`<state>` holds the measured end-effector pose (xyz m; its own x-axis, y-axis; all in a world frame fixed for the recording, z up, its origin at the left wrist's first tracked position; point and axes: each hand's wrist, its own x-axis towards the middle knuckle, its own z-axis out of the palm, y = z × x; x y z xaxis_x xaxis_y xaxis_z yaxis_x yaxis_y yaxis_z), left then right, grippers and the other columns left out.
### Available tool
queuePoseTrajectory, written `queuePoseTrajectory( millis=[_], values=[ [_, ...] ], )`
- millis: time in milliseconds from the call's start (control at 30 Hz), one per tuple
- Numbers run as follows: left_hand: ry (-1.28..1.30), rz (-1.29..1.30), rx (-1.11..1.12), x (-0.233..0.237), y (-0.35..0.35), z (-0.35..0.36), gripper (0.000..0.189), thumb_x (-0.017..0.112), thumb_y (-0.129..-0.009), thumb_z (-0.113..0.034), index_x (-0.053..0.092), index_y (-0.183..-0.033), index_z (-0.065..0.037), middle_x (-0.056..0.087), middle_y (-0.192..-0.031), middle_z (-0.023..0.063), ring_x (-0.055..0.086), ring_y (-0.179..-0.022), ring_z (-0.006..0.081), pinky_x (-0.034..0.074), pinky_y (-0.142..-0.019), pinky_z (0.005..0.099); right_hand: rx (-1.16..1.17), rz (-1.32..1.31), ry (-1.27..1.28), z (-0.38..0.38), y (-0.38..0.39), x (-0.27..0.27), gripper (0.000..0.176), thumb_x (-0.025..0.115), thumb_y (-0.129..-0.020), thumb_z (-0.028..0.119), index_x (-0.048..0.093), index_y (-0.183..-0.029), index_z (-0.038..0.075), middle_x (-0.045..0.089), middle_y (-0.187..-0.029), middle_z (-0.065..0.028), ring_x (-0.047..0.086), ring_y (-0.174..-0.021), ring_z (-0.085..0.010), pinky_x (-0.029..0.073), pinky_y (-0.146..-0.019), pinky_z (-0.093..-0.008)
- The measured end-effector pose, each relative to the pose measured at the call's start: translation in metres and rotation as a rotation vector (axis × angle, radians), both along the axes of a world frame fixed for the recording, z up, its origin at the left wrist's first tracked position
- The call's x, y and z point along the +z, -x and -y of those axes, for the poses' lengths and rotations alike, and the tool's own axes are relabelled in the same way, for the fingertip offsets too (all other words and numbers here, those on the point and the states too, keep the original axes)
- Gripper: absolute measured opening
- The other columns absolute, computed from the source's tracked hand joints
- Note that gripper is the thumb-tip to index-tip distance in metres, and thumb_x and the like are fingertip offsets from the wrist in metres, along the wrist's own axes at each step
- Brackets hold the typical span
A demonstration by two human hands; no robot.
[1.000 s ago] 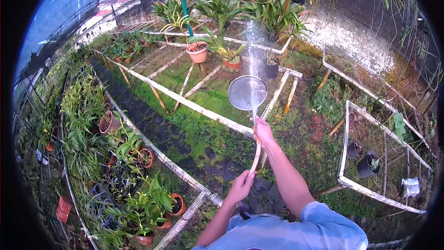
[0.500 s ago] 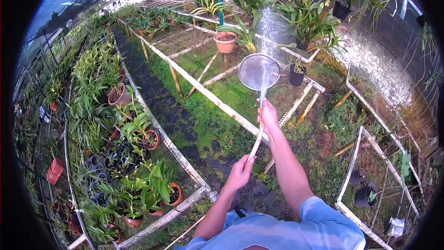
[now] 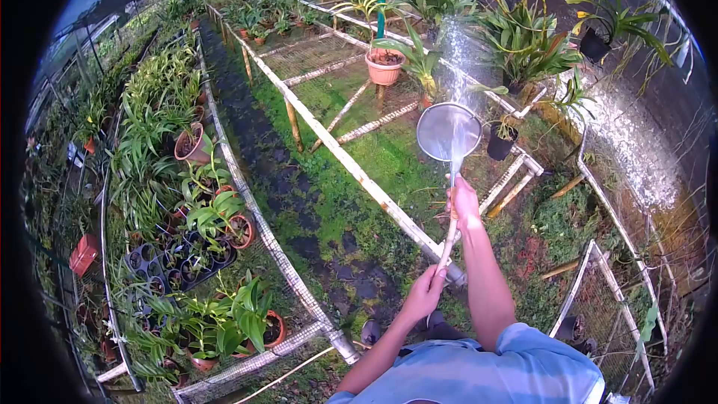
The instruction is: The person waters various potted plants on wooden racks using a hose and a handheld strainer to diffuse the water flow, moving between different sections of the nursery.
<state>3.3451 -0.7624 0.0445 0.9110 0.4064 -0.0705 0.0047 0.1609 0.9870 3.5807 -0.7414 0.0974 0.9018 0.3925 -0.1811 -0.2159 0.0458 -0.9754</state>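
Note:
A pale hose (image 3: 450, 243) runs up between my two hands. My right hand (image 3: 464, 200) wraps round it near its far end, arm stretched forward. Lower down, my left hand (image 3: 425, 293) grips the same hose. Just beyond my right fingers is a round grey disc with a metal rim (image 3: 437, 131), resembling a fine strainer. Water (image 3: 458, 52) streams up across this disc and spreads into a white spray among the potted plants. An orange-pink pot (image 3: 384, 71) and a black pot (image 3: 502, 142) stand on either side of the disc.
On the left, a long mesh bench (image 3: 265, 228) carries many potted plants and a black tray (image 3: 191, 262). Another white-railed mesh bench (image 3: 359, 172) crosses in front. A green post (image 3: 382, 0) rises behind it. A hanging pot (image 3: 594, 45) is at upper right, a low frame (image 3: 591, 254) at lower right.
The view has shifted left and slightly down, so both hands, the hose and the disc appear further right. The grip on the hose and the water flow look unchanged.

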Motion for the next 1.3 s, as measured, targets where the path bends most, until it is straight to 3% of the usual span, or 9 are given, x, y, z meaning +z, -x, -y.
queuePoseTrajectory(
  millis=[300,600,900,1133,1300],
  values=[
    [0.043,0.074,0.022,0.019,-0.188,0.065,0.024,0.045,-0.103,-0.026,0.058,-0.113,-0.009,0.039,-0.064,-0.0084,0.033,-0.051,0.0018,0.026,-0.044,0.0203,0.101,-0.056,-0.119,0.052,-0.180,0.036,0.035,0.041,-0.102,0.034,0.061,-0.109,0.006,0.047,-0.066,-0.0005,0.043,-0.045,-0.0100,0.038,-0.041,-0.0273],
    [0.017,0.103,0.043,0.091,-0.334,0.104,0.027,0.044,-0.104,-0.028,0.056,-0.111,-0.005,0.036,-0.059,-0.0093,0.032,-0.046,0.0022,0.026,-0.040,0.0209,0.117,-0.122,-0.150,0.083,-0.334,0.082,0.035,0.043,-0.100,0.035,0.062,-0.100,0.006,0.049,-0.065,-0.0007,0.044,-0.047,-0.0115,0.040,-0.041,-0.0285],
    [0.042,0.075,0.042,0.077,-0.364,0.111,0.025,0.045,-0.104,-0.028,0.056,-0.112,-0.007,0.039,-0.063,-0.0079,0.032,-0.048,0.0023,0.026,-0.042,0.0205,0.162,-0.167,-0.201,0.085,-0.363,0.069,0.035,0.042,-0.102,0.035,0.062,-0.101,0.006,0.048,-0.065,-0.0001,0.043,-0.045,-0.0114,0.040,-0.040,-0.0274],
    [-0.009,0.031,0.048,0.064,-0.339,0.098,0.026,0.046,-0.103,-0.028,0.056,-0.111,-0.005,0.038,-0.065,-0.0088,0.033,-0.055,0.0023,0.028,-0.048,0.0212,0.140,-0.187,-0.220,0.074,-0.340,0.046,0.035,0.044,-0.100,0.036,0.064,-0.105,0.008,0.047,-0.065,-0.0001,0.044,-0.046,-0.0110,0.040,-0.041,-0.0280],
    [-0.041,0.053,0.091,0.064,-0.327,0.077,0.025,0.046,-0.103,-0.027,0.057,-0.113,-0.006,0.037,-0.062,-0.0097,0.030,-0.050,0.0013,0.024,-0.044,0.0201,0.127,-0.190,-0.227,0.050,-0.328,0.050,0.033,0.045,-0.100,0.035,0.064,-0.103,0.008,0.047,-0.065,-0.0002,0.044,-0.046,-0.0114,0.040,-0.041,-0.0281]
  ],
)
